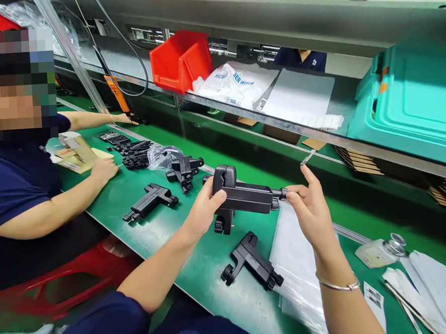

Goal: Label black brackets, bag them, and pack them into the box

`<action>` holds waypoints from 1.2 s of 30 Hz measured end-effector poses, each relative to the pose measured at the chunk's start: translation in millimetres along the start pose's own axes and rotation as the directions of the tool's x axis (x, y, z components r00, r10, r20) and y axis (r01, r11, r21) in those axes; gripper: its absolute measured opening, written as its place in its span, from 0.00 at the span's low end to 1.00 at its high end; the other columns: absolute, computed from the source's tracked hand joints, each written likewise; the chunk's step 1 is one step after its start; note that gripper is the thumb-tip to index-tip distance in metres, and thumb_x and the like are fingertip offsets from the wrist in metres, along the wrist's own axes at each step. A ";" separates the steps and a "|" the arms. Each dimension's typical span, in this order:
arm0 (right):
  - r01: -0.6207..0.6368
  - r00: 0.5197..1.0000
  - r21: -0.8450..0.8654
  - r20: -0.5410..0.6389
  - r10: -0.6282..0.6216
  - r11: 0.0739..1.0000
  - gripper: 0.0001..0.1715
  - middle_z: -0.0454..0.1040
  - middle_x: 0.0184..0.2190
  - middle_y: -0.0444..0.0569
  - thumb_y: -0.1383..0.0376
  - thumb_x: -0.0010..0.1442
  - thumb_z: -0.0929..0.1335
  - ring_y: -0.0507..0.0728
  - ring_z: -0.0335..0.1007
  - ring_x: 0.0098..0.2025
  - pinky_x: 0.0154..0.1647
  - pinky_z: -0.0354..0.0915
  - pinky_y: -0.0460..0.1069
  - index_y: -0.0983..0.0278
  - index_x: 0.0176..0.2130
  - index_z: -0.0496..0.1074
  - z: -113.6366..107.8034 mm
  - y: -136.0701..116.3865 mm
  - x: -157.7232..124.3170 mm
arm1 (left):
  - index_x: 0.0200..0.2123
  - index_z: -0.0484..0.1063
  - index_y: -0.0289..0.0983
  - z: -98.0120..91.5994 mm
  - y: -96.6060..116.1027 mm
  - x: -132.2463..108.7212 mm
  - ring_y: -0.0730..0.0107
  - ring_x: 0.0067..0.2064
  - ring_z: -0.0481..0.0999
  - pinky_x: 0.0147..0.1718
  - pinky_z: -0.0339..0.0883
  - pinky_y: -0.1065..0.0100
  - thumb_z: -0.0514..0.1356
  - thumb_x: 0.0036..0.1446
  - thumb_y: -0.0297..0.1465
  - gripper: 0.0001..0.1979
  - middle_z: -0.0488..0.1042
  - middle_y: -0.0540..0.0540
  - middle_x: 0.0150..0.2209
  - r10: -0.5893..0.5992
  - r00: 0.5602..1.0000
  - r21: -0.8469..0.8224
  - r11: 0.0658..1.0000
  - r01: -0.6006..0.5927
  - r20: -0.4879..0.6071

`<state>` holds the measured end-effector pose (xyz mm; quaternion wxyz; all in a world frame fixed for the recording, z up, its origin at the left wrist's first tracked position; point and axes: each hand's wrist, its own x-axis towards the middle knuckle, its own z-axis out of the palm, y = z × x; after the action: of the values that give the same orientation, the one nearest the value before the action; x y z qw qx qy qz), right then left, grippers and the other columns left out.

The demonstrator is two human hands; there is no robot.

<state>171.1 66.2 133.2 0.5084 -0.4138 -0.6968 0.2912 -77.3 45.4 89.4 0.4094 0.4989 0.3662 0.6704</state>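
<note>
My left hand (205,208) is wrapped round the head of a black T-shaped plastic bracket (247,196), its thumb resting on the body. The bracket is held above the bench, with its long body pointing right. My right hand (310,207) pinches the short rod at the bracket's right end between thumb and fingers, while its index finger points up. Beside that fingertip is a thin pale strip (308,156); whether they touch I cannot tell. Below my hands a similar bracket (251,261) lies on the green bench (199,279), partly beside clear plastic bags (295,243).
More black brackets (149,201) and a pile of black parts (135,154) lie to the left, near a co-worker's hand (104,169). A bottle with a metal top (381,250) stands at right. The shelf above holds a red bin (181,61) and a teal crate (415,105).
</note>
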 end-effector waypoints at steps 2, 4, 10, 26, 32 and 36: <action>-0.009 1.000 0.107 0.027 0.006 0.994 0.40 0.76 0.35 0.47 0.56 0.64 0.68 0.59 0.74 0.39 0.42 0.74 0.57 0.59 0.68 0.53 4.2 -9.2 13.2 | 0.50 0.74 0.37 -3.3 7.8 3.2 0.57 0.47 0.76 0.46 0.70 0.62 0.65 0.55 0.50 0.27 0.78 0.44 0.44 0.054 0.999 0.019 0.998 -0.054 -0.010; 0.014 0.998 0.173 0.059 -0.024 0.985 0.41 0.76 0.36 0.47 0.58 0.61 0.70 0.58 0.74 0.39 0.39 0.74 0.55 0.59 0.67 0.54 9.6 -19.5 22.1 | 0.51 0.74 0.37 -4.9 15.4 5.8 0.57 0.47 0.76 0.46 0.70 0.62 0.65 0.55 0.50 0.27 0.78 0.44 0.44 0.080 0.997 0.010 0.997 -0.080 -0.018; 0.249 0.968 -0.035 0.052 -0.247 0.968 0.39 0.75 0.41 0.48 0.62 0.63 0.68 0.58 0.74 0.41 0.43 0.73 0.57 0.54 0.68 0.52 16.3 -41.1 31.1 | 0.50 0.73 0.36 -9.6 35.3 13.1 0.55 0.46 0.78 0.44 0.73 0.62 0.67 0.52 0.51 0.30 0.79 0.43 0.43 0.011 0.999 -0.123 0.992 -0.017 -0.052; 0.336 0.942 -0.165 0.026 -0.336 0.927 0.40 0.77 0.32 0.46 0.51 0.69 0.62 0.59 0.75 0.33 0.39 0.72 0.56 0.59 0.72 0.44 26.3 -77.0 44.3 | 0.41 0.76 0.35 -12.8 61.6 14.6 0.51 0.38 0.84 0.34 0.79 0.59 0.68 0.48 0.53 0.28 0.82 0.44 0.32 -0.064 0.994 -0.284 0.958 0.036 -0.090; 0.494 0.869 -0.015 0.009 -0.494 0.869 0.42 0.75 0.53 0.54 0.55 0.70 0.64 0.60 0.74 0.47 0.50 0.71 0.60 0.53 0.72 0.38 28.6 -80.3 37.2 | 0.43 0.75 0.36 -29.7 71.2 26.8 0.53 0.42 0.83 0.39 0.79 0.59 0.68 0.48 0.51 0.27 0.82 0.45 0.36 0.120 0.955 -0.204 0.963 -0.178 -0.271; 0.511 0.849 0.023 0.144 -0.509 0.859 0.40 0.74 0.56 0.54 0.59 0.70 0.63 0.61 0.75 0.47 0.47 0.73 0.60 0.50 0.72 0.38 48.0 -86.0 34.1 | 0.46 0.74 0.37 -38.9 77.2 25.5 0.57 0.47 0.81 0.45 0.76 0.62 0.68 0.50 0.50 0.27 0.81 0.45 0.42 0.271 0.897 -0.102 0.941 -0.324 -0.349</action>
<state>96.6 54.7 205.2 0.5122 -0.1959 -0.8189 0.1694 -133.4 34.9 159.1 0.2727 0.3960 0.2946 0.8259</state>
